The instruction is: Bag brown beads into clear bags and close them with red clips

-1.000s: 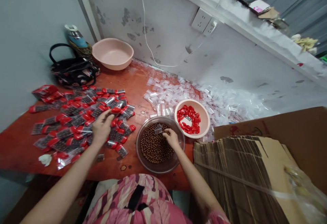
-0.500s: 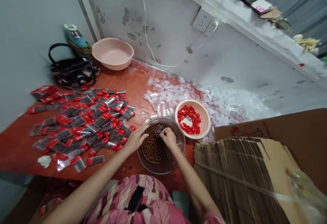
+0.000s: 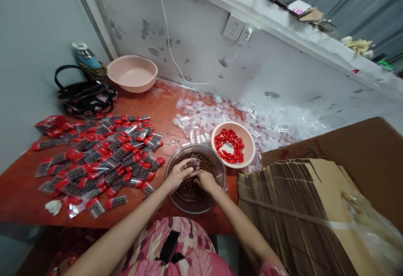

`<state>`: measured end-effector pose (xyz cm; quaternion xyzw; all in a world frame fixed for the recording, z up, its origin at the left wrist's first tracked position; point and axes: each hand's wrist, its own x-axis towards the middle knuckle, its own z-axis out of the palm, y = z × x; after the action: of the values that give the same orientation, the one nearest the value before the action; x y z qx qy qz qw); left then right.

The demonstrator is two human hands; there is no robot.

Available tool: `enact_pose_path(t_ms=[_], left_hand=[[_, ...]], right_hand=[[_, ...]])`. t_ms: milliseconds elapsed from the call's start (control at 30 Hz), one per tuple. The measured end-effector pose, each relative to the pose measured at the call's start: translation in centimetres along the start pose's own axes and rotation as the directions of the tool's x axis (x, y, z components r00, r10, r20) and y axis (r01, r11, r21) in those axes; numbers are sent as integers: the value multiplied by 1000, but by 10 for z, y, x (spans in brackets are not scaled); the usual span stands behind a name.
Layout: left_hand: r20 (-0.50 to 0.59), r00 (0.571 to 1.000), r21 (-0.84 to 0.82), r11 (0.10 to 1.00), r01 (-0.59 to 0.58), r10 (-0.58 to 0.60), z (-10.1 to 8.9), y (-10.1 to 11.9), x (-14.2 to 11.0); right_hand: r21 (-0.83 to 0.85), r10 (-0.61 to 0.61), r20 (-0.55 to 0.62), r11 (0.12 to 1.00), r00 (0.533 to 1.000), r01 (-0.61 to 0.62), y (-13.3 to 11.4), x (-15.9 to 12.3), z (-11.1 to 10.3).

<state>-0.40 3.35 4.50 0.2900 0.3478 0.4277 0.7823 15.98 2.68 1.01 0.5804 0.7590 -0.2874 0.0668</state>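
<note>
- Red-topped counter [image 3: 163,99] strewn with red-capped packets [image 3: 103,154]
- Left hand [image 3: 178,175] closed on a small clear packet [image 3: 193,164]
- Right hand [image 3: 206,180] just beside it, grip hidden
- Both above a glass bowl [image 3: 195,148] of brown beads [image 3: 204,160]

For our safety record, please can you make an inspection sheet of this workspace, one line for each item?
Surface: orange-red table, stained and worn.
Job's things: clear bowl of brown beads; small packet; pink bowl of red pieces; many packets with red ends spread at left.
Clutter: small clear plastic sleeves scattered along the wall.
Hands: left hand and right hand together over the beads, around the packet; which one grips it, cannot tell.
Cables: white cable on the wall, nothing seen across the table.
Surroundings: pink basin, black handbag, bottle, wall socket, cardboard sheets.
</note>
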Motion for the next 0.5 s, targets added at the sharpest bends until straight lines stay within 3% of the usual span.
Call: enact_pose_path(t_ms=[133,233,367,500], left_hand=[[-64,998,-15,1000,-15,14,1,1,-3],[-94,995,-3,1000,-22,22,-3,-1,-4],[-114,992,48,998,-51,56,-8,-6,-5],[-120,989,128,989,-75,90,-12,-12,-4]], right_hand=[[-38,-38,18,999,999,39,-9,0,42],[-16,-55,5,998,998,55,-5,0,51],[87,-55,-77,994,996,62,10,0,32],[247,-16,-288,965,958,91,7,-10,-15]])
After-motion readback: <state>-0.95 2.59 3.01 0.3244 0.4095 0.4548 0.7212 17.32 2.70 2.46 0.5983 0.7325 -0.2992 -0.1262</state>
